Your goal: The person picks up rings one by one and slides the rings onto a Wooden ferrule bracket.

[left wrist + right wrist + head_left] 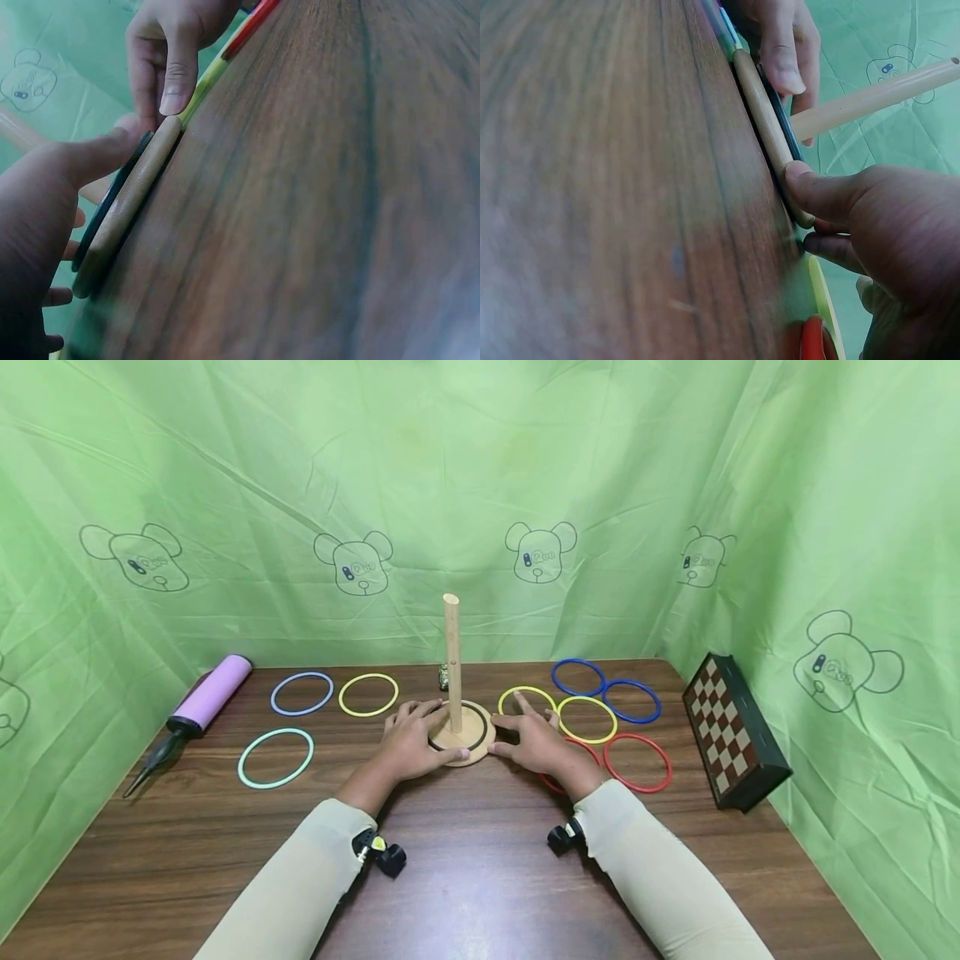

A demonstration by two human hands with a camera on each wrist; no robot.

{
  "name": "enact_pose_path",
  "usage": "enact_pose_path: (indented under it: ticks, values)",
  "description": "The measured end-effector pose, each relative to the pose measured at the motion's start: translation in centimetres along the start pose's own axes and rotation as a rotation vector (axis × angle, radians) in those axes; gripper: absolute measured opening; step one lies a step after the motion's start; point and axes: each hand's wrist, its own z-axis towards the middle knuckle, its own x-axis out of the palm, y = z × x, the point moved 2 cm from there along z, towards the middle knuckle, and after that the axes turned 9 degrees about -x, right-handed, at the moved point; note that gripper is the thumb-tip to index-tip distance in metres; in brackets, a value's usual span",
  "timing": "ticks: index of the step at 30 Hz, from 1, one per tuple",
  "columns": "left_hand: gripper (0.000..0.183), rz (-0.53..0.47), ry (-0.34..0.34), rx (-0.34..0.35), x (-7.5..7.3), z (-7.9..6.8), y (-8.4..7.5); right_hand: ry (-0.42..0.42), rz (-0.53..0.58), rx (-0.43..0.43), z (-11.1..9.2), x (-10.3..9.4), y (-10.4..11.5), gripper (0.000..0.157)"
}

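Observation:
A wooden ring-toss stand (453, 660) stands on the table, its upright post rising from a round base. A black ring (486, 727) lies flat on that base around the post. My left hand (411, 742) holds the base from the left, thumb along the near edge and fingers spread toward the far side. From the right, my right hand (534, 737) grips the base's edge; the right wrist view shows its thumb (821, 191) on the rim and a finger lower down. Behind the right hand, yellow rings (587, 742) and red rings (637, 790) lie partly hidden.
Blue rings (632, 720) lie back right, a folded chessboard box (738, 731) on edge beyond. Leftward are a light blue ring (302, 675), a yellow ring (369, 676), a teal ring (276, 786) and a purple hand pump (213, 693). A small object (443, 677) sits behind the post.

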Motion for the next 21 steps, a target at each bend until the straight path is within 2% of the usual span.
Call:
enact_pose_path:
  ticks: [6, 9, 15, 21]
  values:
    - [0.104, 0.014, -0.048, 0.007, -1.3, -0.3, 0.9, -0.004, 0.000, 0.005, 0.0, 0.1, -0.2, 0.060]
    - [0.105, 0.033, -0.062, 0.006, -2.0, -0.3, 1.9, -0.006, -0.003, 0.012, -0.1, 0.0, -0.2, 0.060]
    - [0.103, 0.136, -0.089, -0.014, -3.2, 0.1, 4.2, 0.002, -0.008, 0.009, 0.0, -0.1, -0.2, 0.059]
    - [0.090, 0.177, -0.099, -0.076, -3.5, 0.5, 6.3, 0.016, 0.001, 0.022, -0.1, -0.1, -0.1, 0.061]
